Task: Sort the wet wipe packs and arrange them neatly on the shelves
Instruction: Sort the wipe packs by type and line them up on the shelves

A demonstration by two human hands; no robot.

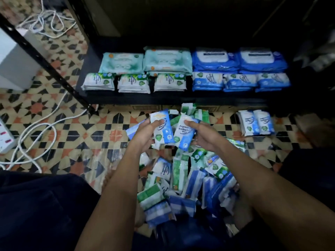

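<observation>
Hands both up over a loose pile of packs [183, 180] on the patterned tile floor [59, 142], each gripping one small blue-and-white pack. Left hand [143, 136] has fingers curled round the left pack [162, 128], thumb across its front. Right hand [203, 136] pinches the right pack [185, 131], thumb on the printed face, other fingers behind. The two packs sit side by side, tilted, edges nearly touching, just above the pile's far end.

Beyond both hands, the black shelf [137, 98] carries sorted rows. Ahead-left of the left hand: three small green-and-white packs [134, 83] in front, two large teal packs [146, 62] behind. Ahead-right of the right hand: three stacks of small blue packs [241, 81] in front, two stacks of large blue packs [239, 59] behind. Further right of the right hand, on the floor, a short row of small blue packs standing on edge [256, 123], apart from the pile.

Well left of the left hand: white cables [36, 131] looping over tiles, a white power strip [5, 138] at frame edge, a white box [16, 67] further back. Dark trouser legs [39, 211] below the forearms.
</observation>
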